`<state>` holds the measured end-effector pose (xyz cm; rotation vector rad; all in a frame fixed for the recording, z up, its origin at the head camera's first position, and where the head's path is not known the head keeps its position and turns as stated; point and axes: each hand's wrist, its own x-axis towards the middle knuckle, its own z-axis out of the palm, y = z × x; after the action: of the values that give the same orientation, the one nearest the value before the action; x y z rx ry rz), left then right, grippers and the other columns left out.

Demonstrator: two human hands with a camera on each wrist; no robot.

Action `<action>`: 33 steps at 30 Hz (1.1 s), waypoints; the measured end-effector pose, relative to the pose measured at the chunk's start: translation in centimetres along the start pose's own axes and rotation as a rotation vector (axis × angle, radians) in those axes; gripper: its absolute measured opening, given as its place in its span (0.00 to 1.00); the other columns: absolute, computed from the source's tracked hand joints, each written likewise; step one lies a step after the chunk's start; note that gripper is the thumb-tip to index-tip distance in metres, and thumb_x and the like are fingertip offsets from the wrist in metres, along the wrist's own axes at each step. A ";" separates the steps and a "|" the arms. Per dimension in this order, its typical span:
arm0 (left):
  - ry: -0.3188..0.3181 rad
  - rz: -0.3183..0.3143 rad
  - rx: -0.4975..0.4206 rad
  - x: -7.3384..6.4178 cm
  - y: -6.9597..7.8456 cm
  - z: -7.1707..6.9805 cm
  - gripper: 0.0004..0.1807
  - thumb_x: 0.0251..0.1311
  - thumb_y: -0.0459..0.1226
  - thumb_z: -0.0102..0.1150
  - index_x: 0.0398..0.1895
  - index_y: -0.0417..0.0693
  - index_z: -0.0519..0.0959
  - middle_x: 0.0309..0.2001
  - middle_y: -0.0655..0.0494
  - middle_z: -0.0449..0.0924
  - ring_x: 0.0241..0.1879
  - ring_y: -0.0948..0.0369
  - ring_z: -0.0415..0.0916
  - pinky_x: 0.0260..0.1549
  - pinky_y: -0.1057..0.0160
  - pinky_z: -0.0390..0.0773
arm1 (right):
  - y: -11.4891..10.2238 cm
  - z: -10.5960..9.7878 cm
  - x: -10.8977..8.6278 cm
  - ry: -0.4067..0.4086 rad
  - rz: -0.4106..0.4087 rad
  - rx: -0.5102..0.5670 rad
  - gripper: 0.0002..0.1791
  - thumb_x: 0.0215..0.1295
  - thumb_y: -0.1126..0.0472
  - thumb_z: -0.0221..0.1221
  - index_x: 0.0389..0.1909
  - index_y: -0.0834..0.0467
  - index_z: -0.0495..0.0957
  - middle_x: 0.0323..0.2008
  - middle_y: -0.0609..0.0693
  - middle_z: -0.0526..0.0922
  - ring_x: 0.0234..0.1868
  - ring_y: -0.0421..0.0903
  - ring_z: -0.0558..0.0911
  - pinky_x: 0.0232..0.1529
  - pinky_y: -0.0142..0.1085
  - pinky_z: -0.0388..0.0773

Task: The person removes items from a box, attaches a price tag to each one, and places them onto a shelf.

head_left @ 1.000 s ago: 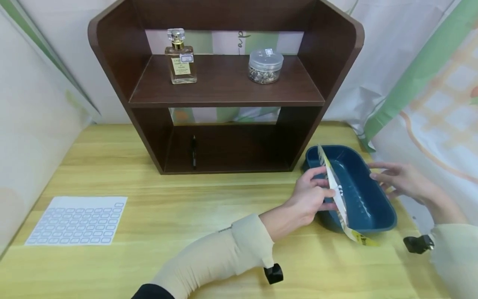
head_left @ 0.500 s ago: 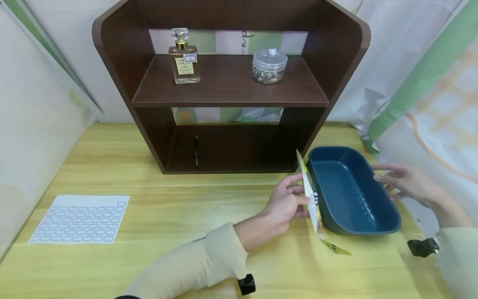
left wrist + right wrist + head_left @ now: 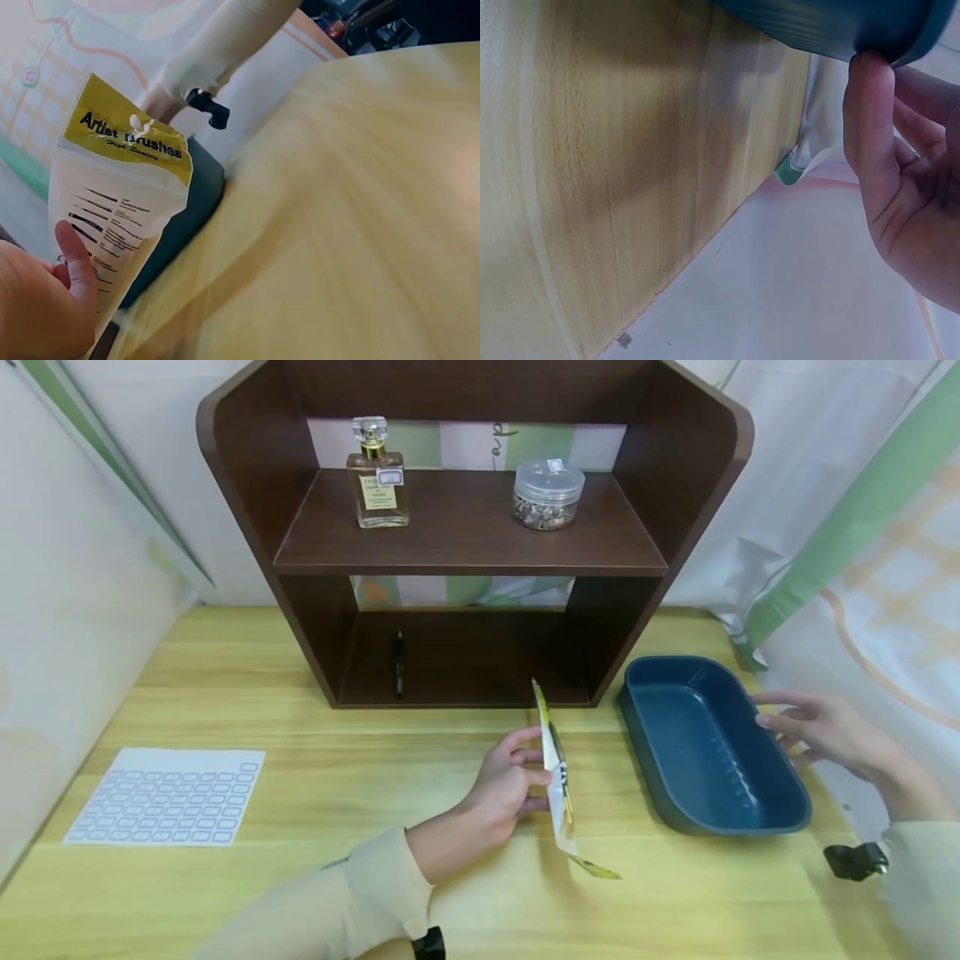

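Observation:
A flat packet of artist brushes (image 3: 555,785), with a yellow header and clear front, stands edge-on above the table. My left hand (image 3: 504,787) grips it between thumb and fingers. "Artist Brushes" is printed on the packet's yellow header (image 3: 127,135) in the left wrist view. To its right sits a dark blue plastic basin (image 3: 697,752) with nothing inside. My right hand (image 3: 832,731) is at the basin's right rim, its loosely bent fingertips touching the outer side. In the right wrist view, one fingertip (image 3: 871,71) rests against the basin's wall just below the rim.
A dark brown two-tier shelf (image 3: 465,568) stands at the back. It holds a perfume bottle (image 3: 378,485), a clear lidded jar (image 3: 547,497) and a black pen (image 3: 399,664). A sheet of blank labels (image 3: 165,797) lies on the table's left. Curtains hang behind.
My left hand has drawn the brush packet leftward, from over the basin to the table in front of the shelf. The right hand has stayed at the basin's rim.

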<state>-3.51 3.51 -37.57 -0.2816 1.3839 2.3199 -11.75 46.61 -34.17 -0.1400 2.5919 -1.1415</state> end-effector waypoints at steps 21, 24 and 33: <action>0.024 0.020 0.186 -2.4 -0.1 -6.8 0.38 0.54 0.17 0.53 0.71 0.42 0.65 0.50 0.39 0.76 0.36 0.51 0.82 0.30 0.54 0.87 | -0.2 0.1 0.2 0.006 0.012 -0.034 0.15 0.77 0.60 0.55 0.54 0.35 0.72 0.38 0.46 0.88 0.31 0.46 0.84 0.27 0.45 0.86; 0.015 0.015 0.209 -2.8 0.2 -7.6 0.37 0.54 0.18 0.53 0.71 0.41 0.64 0.50 0.39 0.76 0.37 0.51 0.81 0.32 0.52 0.87 | -0.2 0.0 0.3 0.010 0.006 -0.034 0.16 0.77 0.60 0.55 0.54 0.34 0.72 0.37 0.43 0.88 0.31 0.45 0.84 0.27 0.45 0.86; -0.045 -0.030 0.253 -4.2 1.2 -9.8 0.34 0.61 0.23 0.55 0.73 0.39 0.61 0.54 0.38 0.75 0.42 0.49 0.80 0.35 0.49 0.87 | -0.1 0.3 0.3 0.003 0.006 -0.028 0.17 0.77 0.61 0.55 0.54 0.33 0.71 0.38 0.44 0.88 0.31 0.46 0.84 0.27 0.46 0.86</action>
<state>-0.72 -6.63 -39.81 -0.1714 1.6182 2.0847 -11.93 46.29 -34.33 -0.1363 2.6101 -1.1051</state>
